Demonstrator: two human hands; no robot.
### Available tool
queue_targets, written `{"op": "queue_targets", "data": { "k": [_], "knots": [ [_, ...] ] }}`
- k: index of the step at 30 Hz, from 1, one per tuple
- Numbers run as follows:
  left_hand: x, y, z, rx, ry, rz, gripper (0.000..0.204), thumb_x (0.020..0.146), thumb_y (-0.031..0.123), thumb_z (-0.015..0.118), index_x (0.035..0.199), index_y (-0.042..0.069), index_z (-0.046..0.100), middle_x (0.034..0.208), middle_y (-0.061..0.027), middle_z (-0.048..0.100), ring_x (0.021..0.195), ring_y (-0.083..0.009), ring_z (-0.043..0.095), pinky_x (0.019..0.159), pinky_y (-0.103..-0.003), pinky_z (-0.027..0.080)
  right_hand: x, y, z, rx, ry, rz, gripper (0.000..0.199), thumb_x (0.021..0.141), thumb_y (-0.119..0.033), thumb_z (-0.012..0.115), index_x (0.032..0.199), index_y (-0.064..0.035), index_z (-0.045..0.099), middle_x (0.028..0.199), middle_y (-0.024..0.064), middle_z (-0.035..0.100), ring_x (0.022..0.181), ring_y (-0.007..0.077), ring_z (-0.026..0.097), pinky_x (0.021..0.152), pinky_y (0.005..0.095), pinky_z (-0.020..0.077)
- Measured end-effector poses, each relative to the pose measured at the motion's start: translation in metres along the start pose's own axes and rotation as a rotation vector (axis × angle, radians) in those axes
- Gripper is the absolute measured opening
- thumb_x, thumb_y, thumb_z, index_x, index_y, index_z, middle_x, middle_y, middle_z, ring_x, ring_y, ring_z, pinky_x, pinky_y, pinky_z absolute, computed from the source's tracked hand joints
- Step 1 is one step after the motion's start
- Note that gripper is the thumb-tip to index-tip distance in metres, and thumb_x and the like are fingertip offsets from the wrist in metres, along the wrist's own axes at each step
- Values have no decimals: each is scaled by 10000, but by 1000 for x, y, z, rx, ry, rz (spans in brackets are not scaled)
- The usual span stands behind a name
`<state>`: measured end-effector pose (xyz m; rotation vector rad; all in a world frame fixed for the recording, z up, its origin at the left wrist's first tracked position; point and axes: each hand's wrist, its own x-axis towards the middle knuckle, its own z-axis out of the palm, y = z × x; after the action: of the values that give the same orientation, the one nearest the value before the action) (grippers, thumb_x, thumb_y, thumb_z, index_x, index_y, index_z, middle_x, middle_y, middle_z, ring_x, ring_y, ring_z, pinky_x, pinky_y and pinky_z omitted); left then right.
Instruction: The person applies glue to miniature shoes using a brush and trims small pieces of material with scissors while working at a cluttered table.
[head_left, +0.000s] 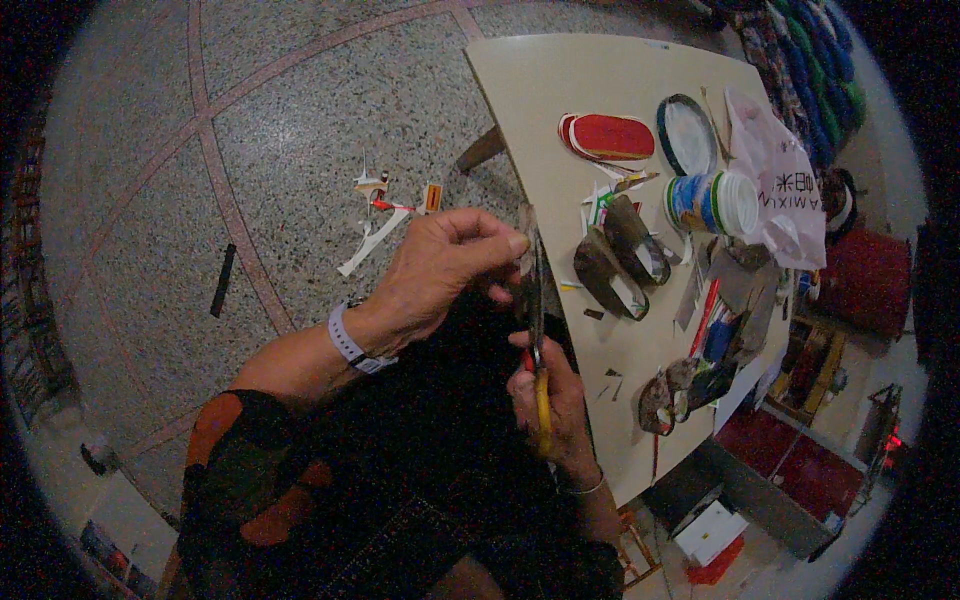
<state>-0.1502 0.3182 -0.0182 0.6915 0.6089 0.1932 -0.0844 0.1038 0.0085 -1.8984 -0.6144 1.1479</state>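
Cutting a thin strip with scissors, over the lap beside the table.
Right hand grip closed on yellow-handled scissors, blades running up-frame; left hand pinches the strip just above the blade tips, strip axis in line with the blades.

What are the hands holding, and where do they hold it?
The right hand holds scissors by the yellow and red handles. The left hand pinches the top of a small pale piece at the blades.
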Motion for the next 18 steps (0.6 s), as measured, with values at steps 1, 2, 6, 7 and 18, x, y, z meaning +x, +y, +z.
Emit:
{"op": "queue_targets", "data": {
  "k": [1,2,6,7,18],
  "knots": [
    [0,0,0,16,0,11,192,901,183,683,924,-6,655,821,-75,672,714,-130,644,596,-239,534,1,-2,0,-3,-10,12,418,971,-277,553,1303,-42,456,724,-25,477,557,42,446,487,199,381],
    [-1,0,0,35,3,22,192,901,182,683,925,-7,657,824,-75,673,722,-128,643,599,-240,534,2,-3,0,-1,-22,18,427,972,-293,547,1305,-44,450,726,-22,479,563,45,445,496,201,383],
    [-1,1,-2,61,-10,-14,188,898,179,685,924,-6,665,841,-71,680,750,-121,641,613,-242,535,5,-7,1,0,-38,8,451,977,-340,520,1308,-47,430,734,-12,483,582,54,445,529,210,392],
    [-2,2,-3,75,-10,-20,191,896,181,687,922,-6,667,843,-70,681,750,-121,641,616,-241,536,5,-2,2,-8,-25,-15,448,980,-342,513,1306,-46,428,737,-10,484,585,56,446,535,212,394],
    [-6,1,-4,157,-34,-50,229,888,204,693,922,-22,682,852,-76,689,749,-120,645,624,-249,545,9,-9,4,28,-26,12,398,989,-289,502,1294,-43,431,720,-15,468,582,48,432,515,200,376]
  ]
}}
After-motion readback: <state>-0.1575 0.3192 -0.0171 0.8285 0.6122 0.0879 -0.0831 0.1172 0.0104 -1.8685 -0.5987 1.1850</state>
